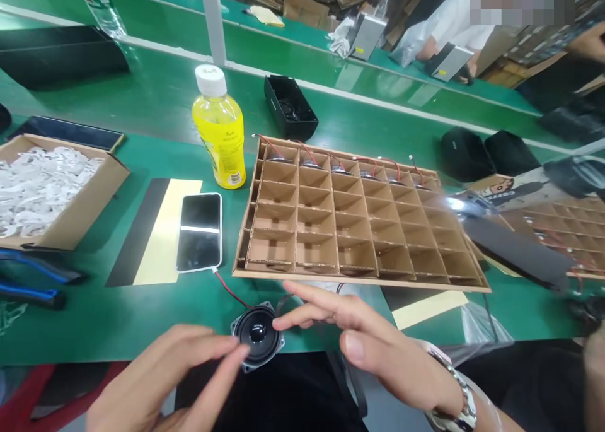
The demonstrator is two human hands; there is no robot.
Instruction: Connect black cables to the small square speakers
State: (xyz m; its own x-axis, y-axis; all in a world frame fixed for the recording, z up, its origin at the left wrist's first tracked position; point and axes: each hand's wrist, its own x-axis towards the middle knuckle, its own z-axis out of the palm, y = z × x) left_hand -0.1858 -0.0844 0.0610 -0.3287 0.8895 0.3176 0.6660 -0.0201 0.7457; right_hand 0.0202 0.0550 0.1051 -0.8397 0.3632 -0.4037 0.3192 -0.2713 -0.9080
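Observation:
A square-framed speaker [258, 335] with a black cone lies face up at the front edge of the green table. From its top side a red wire [231, 291] runs to a small white plug. My left hand [174, 369] has thumb and forefinger pinched at the speaker's left rim; whatever lies between the tips is too small to make out. With fingers stretched out, my right hand [350, 337] touches the speaker's right rim with one fingertip. A dark curved strip [285, 301] shows behind those fingers, partly hidden.
Just beyond my hands stands a divided cardboard box [316, 221], with wired speakers in its back row. Left of it are a phone [200, 232], a yellow drink bottle [220, 135], a carton of white parts [51, 192] and blue-handled pliers [38, 277]. People work across the table and at right.

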